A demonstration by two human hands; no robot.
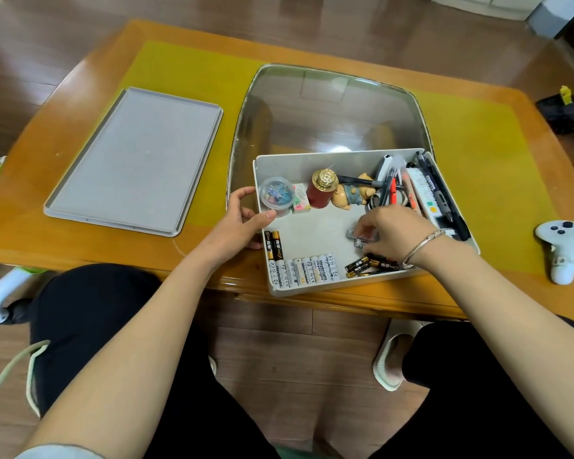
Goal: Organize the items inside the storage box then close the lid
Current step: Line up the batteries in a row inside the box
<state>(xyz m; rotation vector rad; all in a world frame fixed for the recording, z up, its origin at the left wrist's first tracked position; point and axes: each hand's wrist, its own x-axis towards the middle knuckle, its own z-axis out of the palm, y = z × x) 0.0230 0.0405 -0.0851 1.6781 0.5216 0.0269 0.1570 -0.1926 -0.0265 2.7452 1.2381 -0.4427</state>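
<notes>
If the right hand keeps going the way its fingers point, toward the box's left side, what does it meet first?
The right hand already pinches a white battery. Beyond that lies bare box floor, then probably the black and gold batteries by the left wall, though depth is hard to judge.

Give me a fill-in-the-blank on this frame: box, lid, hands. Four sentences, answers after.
1. The grey lid lies flat on the table, to the ____ of the storage box.
2. The left hand grips the box's ____ wall.
3. The right hand has its fingers on a loose ____ inside the box.
4. A row of white batteries lines the box's ____ wall.

Answers: left; left; battery; near
</notes>
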